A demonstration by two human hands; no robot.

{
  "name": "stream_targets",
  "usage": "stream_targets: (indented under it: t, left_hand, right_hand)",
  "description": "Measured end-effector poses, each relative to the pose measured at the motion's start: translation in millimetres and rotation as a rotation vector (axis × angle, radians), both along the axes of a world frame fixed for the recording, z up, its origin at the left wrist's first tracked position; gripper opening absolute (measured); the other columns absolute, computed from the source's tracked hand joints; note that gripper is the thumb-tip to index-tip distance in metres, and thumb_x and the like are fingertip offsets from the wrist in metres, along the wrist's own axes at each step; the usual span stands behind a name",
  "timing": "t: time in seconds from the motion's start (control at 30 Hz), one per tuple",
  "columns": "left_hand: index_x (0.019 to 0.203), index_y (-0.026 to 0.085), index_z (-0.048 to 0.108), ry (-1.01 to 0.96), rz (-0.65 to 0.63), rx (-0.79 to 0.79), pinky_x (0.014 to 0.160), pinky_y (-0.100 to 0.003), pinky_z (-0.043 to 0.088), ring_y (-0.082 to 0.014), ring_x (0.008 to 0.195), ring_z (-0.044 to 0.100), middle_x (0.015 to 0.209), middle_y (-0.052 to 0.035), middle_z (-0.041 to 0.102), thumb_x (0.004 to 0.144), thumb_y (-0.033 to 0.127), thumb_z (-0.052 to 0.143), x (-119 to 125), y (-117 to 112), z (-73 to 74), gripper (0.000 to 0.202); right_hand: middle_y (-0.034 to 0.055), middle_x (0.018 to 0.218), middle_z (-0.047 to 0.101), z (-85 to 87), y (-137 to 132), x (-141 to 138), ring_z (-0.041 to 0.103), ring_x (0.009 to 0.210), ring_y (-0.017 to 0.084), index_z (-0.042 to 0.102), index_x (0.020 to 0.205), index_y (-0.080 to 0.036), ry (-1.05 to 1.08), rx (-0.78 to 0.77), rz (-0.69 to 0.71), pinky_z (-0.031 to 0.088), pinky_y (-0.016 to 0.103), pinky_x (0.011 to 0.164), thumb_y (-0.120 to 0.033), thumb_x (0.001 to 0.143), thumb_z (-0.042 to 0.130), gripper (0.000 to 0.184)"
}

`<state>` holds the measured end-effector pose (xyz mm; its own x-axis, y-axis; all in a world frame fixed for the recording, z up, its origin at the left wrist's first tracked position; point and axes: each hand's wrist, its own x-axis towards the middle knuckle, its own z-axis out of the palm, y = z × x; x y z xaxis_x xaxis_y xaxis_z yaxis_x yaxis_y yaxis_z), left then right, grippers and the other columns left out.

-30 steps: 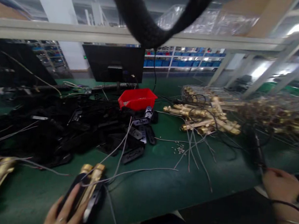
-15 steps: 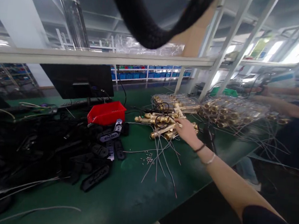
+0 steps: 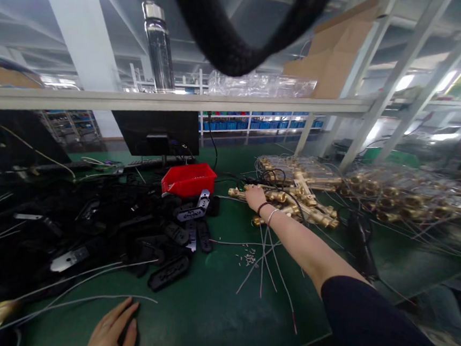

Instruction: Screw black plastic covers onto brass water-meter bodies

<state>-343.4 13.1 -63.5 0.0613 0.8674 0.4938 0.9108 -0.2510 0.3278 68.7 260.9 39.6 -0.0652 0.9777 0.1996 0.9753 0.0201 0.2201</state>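
"Brass fittings — where are they?"
"Heaped at the right hand, whose fingers have shifted to their left end; whether they grip, I cannot tell."
"And the left hand?"
"Thumb apart from its fingers, with no brass showing beneath it now, unlike a second ago — any hold is unclear. Handling seems centred on those fittings."

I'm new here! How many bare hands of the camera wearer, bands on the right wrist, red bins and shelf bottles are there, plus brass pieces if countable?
Hands: 2 (left hand, right hand)
Wristbands: 2 (dark band, light band)
Red bin: 1
Bottle: 1
Total: 6
The brass pieces overlap too much to count, so they're left out.
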Motion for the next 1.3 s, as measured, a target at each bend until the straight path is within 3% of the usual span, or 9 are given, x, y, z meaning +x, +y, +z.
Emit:
stream_targets:
  t: [0.23,0.37,0.5,0.6,0.77,0.9,1.03,1.17,1.3]
  left_hand:
    - [0.086,0.026,0.076,-0.083,0.024,-0.011,0.079,-0.040,0.058,-0.0279,0.091,0.068,0.100,-0.0067,0.073,0.074,0.039,0.049,9,2,5.0,0.032]
    - [0.087,0.026,0.075,-0.242,0.034,-0.052,0.085,-0.043,0.055,-0.0286,0.094,0.067,0.100,-0.0066,0.073,0.072,0.040,0.052,15,-2,9.5,0.031]
    - [0.094,0.022,0.072,-0.547,0.042,-0.242,0.094,-0.044,0.049,-0.0285,0.101,0.064,0.102,-0.0081,0.072,0.074,0.047,0.052,47,-5,32.6,0.038]
    - [0.113,0.017,0.065,-0.842,-0.169,-0.563,0.093,-0.041,0.048,-0.0269,0.104,0.063,0.106,-0.0101,0.071,0.080,0.053,0.046,83,-3,55.2,0.053]
    - [0.107,0.009,0.066,-1.006,-0.446,-0.878,0.081,-0.034,0.050,-0.0258,0.092,0.065,0.097,-0.0116,0.071,0.070,0.049,0.064,124,-1,72.4,0.054]
    - [0.104,0.010,0.066,-0.868,-0.332,-0.834,0.063,-0.029,0.049,-0.0190,0.069,0.063,0.085,-0.0083,0.070,0.072,0.035,0.063,125,-6,70.2,0.041]
    - [0.107,0.017,0.067,-0.505,-0.277,-0.549,0.080,-0.033,0.048,-0.0214,0.086,0.062,0.098,-0.0071,0.069,0.072,0.020,0.061,113,-13,70.8,0.036]
    - [0.113,0.021,0.065,-0.274,-0.378,-0.499,0.089,-0.033,0.045,-0.0217,0.097,0.059,0.105,-0.0065,0.067,0.074,0.016,0.059,110,-17,71.6,0.039]
    - [0.121,0.023,0.060,-0.229,-0.411,-0.517,0.093,-0.033,0.044,-0.0217,0.103,0.057,0.111,-0.0066,0.065,0.076,0.016,0.060,114,-18,73.1,0.045]
  right_hand:
    - [0.0105,0.102,0.061,18.3,-29,-2,0.057,0.096,0.021,0.061,0.099,-0.009,-0.122,0.068,0.238,0.047,0.038,0.083,-0.023,0.088,0.056,0.018]
    - [0.0134,0.109,0.062,27.1,-81,-4,0.052,0.099,0.024,0.060,0.113,-0.014,-0.151,0.179,0.448,0.041,0.037,0.082,-0.015,0.092,0.045,0.026]
    - [0.0054,0.102,0.066,15.8,-141,-19,0.052,0.089,0.018,0.057,0.121,-0.022,-0.174,0.435,0.761,0.039,0.032,0.078,-0.012,0.093,0.042,0.033]
    - [0.0016,0.093,0.067,1.0,-178,-36,0.051,0.085,0.016,0.062,0.112,-0.023,-0.181,0.727,1.041,0.039,0.031,0.080,-0.011,0.092,0.044,0.029]
    - [0.0004,0.093,0.066,-24.0,-221,-67,0.052,0.088,0.014,0.065,0.107,-0.021,-0.047,0.720,1.240,0.041,0.029,0.083,-0.012,0.092,0.042,0.029]
    - [0.0029,0.095,0.067,-31.8,-248,-79,0.053,0.092,0.016,0.064,0.106,-0.019,0.179,0.559,1.120,0.042,0.031,0.082,-0.016,0.091,0.044,0.025]
    - [0.0081,0.093,0.067,-29.6,-260,-72,0.056,0.091,0.020,0.065,0.092,-0.018,0.560,0.331,0.890,0.044,0.037,0.085,-0.033,0.089,0.050,0.022]
    - [0.0136,0.086,0.069,-33.6,-243,-71,0.062,0.086,0.026,0.067,0.079,-0.015,0.941,-0.203,0.402,0.046,0.044,0.083,-0.042,0.092,0.039,0.040]
    - [0.0094,0.110,0.067,-29.1,-220,-86,0.060,0.107,0.022,0.061,0.107,-0.020,1.717,-0.580,0.270,0.043,0.039,0.095,-0.041,0.080,0.060,0.034]
